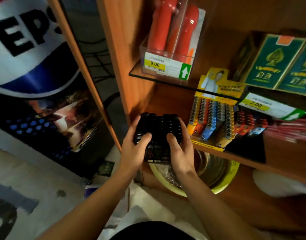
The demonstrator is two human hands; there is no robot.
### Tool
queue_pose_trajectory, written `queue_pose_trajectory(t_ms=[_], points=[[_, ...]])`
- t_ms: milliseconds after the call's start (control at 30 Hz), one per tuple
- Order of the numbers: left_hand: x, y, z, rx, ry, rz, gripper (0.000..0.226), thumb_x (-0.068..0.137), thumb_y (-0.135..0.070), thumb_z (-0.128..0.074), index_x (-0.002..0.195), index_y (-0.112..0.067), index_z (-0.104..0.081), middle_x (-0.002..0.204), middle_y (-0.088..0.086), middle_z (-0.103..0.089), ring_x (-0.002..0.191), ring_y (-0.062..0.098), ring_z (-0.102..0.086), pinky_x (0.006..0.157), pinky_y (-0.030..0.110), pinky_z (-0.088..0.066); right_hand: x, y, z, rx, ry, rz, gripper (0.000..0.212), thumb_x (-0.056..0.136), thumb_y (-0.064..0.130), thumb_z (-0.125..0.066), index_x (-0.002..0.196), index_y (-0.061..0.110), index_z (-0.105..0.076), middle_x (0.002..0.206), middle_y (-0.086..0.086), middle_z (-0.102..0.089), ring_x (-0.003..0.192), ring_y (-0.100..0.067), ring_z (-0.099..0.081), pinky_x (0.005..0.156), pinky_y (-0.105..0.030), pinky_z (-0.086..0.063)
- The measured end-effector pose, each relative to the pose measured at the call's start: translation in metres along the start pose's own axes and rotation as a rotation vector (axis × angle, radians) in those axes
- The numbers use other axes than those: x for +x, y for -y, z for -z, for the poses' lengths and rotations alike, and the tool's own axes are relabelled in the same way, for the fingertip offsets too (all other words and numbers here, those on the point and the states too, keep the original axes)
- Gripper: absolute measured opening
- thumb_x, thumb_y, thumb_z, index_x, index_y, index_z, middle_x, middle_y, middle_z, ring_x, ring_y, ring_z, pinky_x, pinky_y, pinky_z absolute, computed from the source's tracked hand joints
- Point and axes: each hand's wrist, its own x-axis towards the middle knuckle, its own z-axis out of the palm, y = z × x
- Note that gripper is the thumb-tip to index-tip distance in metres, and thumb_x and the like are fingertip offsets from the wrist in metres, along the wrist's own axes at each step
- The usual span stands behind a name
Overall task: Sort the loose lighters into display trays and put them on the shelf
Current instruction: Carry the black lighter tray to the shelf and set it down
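Observation:
A black display tray (157,129) packed with several dark lighters sits at the left end of the wooden shelf (244,160), its near edge at the shelf's front. My left hand (133,144) grips the tray's left side with the thumb on top. Its right side is held by my right hand (179,149), thumb also on top. Just to the right stands a yellow display tray (212,118) of orange, blue and yellow lighters.
Red lighters (249,123) lie further right under a 2.00 price tag (257,104). A glass shelf (166,78) above carries a clear box of red items and green boxes (276,63). A metal bowl (209,172) sits below. A wooden side panel (117,66) bounds the left.

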Motion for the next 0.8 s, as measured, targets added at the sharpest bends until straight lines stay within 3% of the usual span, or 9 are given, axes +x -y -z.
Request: queue_pose_trajectory(t_ms=[200,367,433,567,733,800], points=[[0.026,0.009,0.011,0.053,0.112,-0.006,0.054,0.096,-0.01,-0.059,0.144,-0.031,-0.046,0.142,-0.008,-0.053,0.131,0.006,-0.049,0.113,0.039,-0.04,0.003,-0.013,-0.017,-0.024,-0.114,0.02,0.065,0.082,0.05,-0.059,0.144,0.046,-0.038,0.141,0.017,-0.051,0.13,-0.001,-0.047,0.109,-0.038,-0.044],[0.04,0.012,0.009,0.094,0.158,-0.029,0.054,0.089,-0.025,-0.064,0.139,-0.039,-0.048,0.142,-0.01,-0.052,0.135,0.008,-0.045,0.115,0.042,-0.037,0.011,-0.015,-0.022,-0.059,-0.194,0.049,0.064,0.084,0.048,-0.057,0.145,0.045,-0.037,0.144,0.016,-0.049,0.133,-0.003,-0.044,0.111,-0.04,-0.041],[0.045,0.013,0.007,0.107,0.163,-0.027,0.057,0.082,-0.035,-0.062,0.137,-0.042,-0.049,0.145,-0.011,-0.049,0.136,0.008,-0.043,0.115,0.042,-0.036,0.014,-0.014,-0.022,-0.079,-0.21,0.066,0.065,0.086,0.046,-0.056,0.147,0.042,-0.036,0.145,0.016,-0.048,0.133,-0.001,-0.043,0.111,-0.033,-0.041],[0.054,0.015,0.006,0.126,0.198,-0.036,0.054,0.089,-0.031,-0.064,0.139,-0.042,-0.048,0.15,-0.009,-0.04,0.137,0.01,-0.039,0.115,0.043,-0.036,0.018,-0.011,-0.022,-0.086,-0.222,0.077,0.067,0.085,0.045,-0.055,0.148,0.04,-0.034,0.137,0.022,-0.046,0.124,0.009,-0.042,0.092,0.001,-0.037],[0.063,0.013,0.004,0.13,0.227,-0.066,0.053,0.093,-0.026,-0.062,0.144,-0.033,-0.046,0.147,-0.011,-0.044,0.136,0.007,-0.04,0.115,0.038,-0.036,0.024,-0.011,-0.024,-0.108,-0.256,0.082,0.066,0.085,0.046,-0.054,0.148,0.04,-0.034,0.137,0.026,-0.044,0.127,0.007,-0.039,0.089,0.004,-0.032],[0.067,0.012,0.002,0.146,0.229,-0.069,0.059,0.088,-0.034,-0.062,0.145,-0.033,-0.045,0.147,-0.011,-0.043,0.135,0.006,-0.041,0.114,0.035,-0.038,0.027,-0.01,-0.026,-0.114,-0.264,0.086,0.067,0.085,0.044,-0.053,0.149,0.036,-0.034,0.135,0.023,-0.044,0.123,0.007,-0.04,0.082,0.007,-0.032]])
